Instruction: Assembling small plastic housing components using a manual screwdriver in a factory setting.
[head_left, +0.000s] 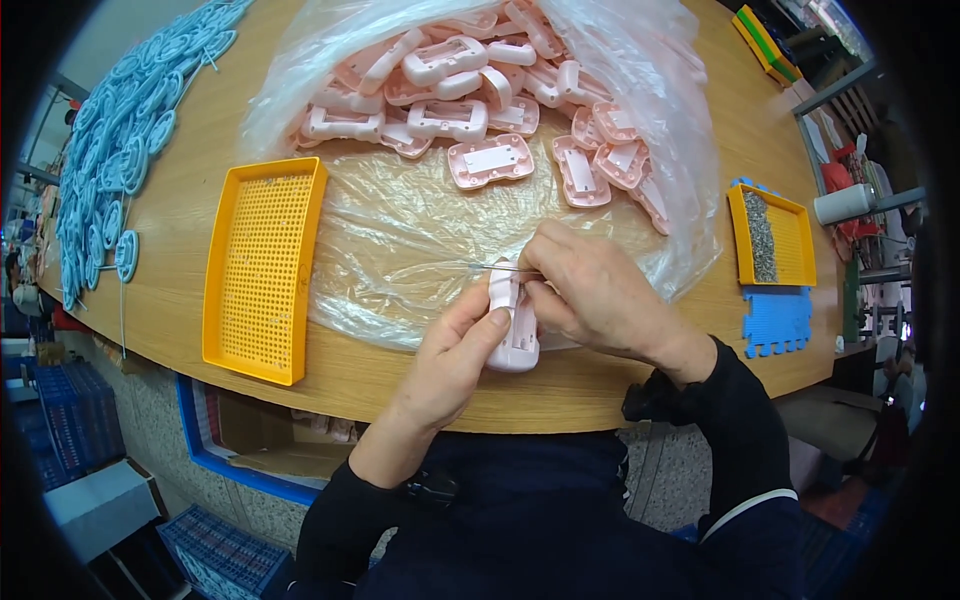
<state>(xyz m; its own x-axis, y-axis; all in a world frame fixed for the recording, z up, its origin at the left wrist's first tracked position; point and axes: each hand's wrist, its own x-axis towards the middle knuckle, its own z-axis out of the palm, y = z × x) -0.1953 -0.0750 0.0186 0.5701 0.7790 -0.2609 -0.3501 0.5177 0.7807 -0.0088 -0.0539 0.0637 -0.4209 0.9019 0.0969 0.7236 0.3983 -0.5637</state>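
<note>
My left hand (452, 355) grips a pink plastic shell (513, 325) held on edge near the table's front edge, over a clear plastic sheet (400, 240). Just right of it, my right hand (590, 290) pinches a thin metal pin or wire (500, 267) whose tip lies against the top of the shell. Beyond the hands, a heap of similar pink plastic shells (470, 95) lies in an open clear bag at the back middle of the table.
An orange perforated tray (262, 265) lies to the left. A smaller orange tray (795, 240) holding small metal parts sits right, with a blue foam mat (777, 320) below it. Several light blue plastic parts (115, 150) line the left edge. Blue crates (220, 555) stand under the wooden table (560, 395).
</note>
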